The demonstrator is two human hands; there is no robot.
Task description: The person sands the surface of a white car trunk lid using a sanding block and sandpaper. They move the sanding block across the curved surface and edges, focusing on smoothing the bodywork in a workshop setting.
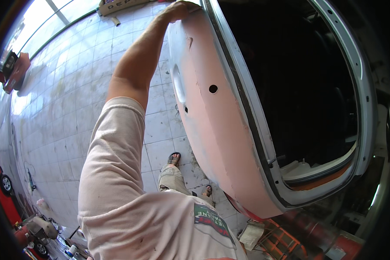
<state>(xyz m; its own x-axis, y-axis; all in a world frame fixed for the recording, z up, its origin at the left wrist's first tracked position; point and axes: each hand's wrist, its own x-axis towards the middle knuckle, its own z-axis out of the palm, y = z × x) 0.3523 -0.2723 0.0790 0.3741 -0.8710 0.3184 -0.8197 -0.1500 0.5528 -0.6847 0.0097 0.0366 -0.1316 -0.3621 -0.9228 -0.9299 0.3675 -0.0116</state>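
Note:
My left arm reaches far forward along a car panel (221,125) coated in pale pink filler, with grey-blue patches at its edges. At the panel's far end, my left hand (182,11) rests on the surface with its fingers curled. A pale edge shows under the fingers; what it belongs to is too small to make out. The panel has a round hole (213,89), a small dark hole (186,110) and a pale oval recess (179,82). Rough filler marks (190,42) lie near the hand. My right hand is out of view.
Beside the panel is a dark opening with a grey metal frame (364,86). Near my feet, an orange metal frame (281,240) stands at the lower right. A red car (4,195) and a cardboard box (121,5) are on the tiled floor (73,86).

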